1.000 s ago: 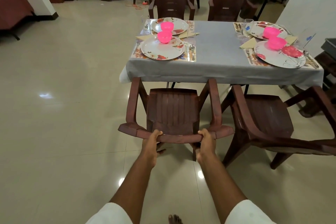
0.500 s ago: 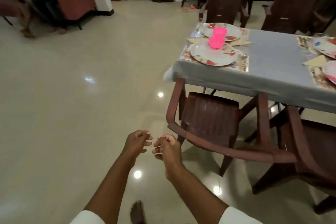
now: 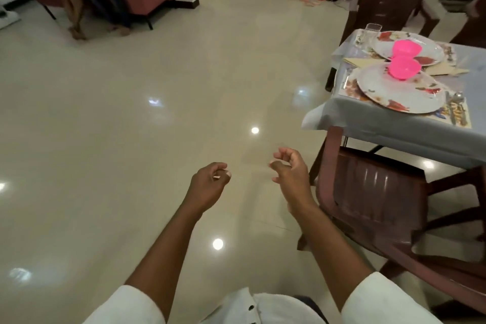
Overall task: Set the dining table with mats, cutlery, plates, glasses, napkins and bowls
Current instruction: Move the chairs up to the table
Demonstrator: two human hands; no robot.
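Fingers loosely curled on left hand [image 3: 207,187] and right hand [image 3: 290,173], seemingly holding nothing, chair [image 3: 381,192] beside right.

Dim indoor light, ceiling lamps glaring off the glossy floor [image 3: 184,113]; wide-angle bending and soft blur at edges.

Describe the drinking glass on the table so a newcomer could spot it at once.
Start at the grey-clothed dining table on the right and follow it to its far left corner. There, left of the farther floral white plate, stands a clear drinking glass: the only tall, transparent thing among flat plates and pink bowls.
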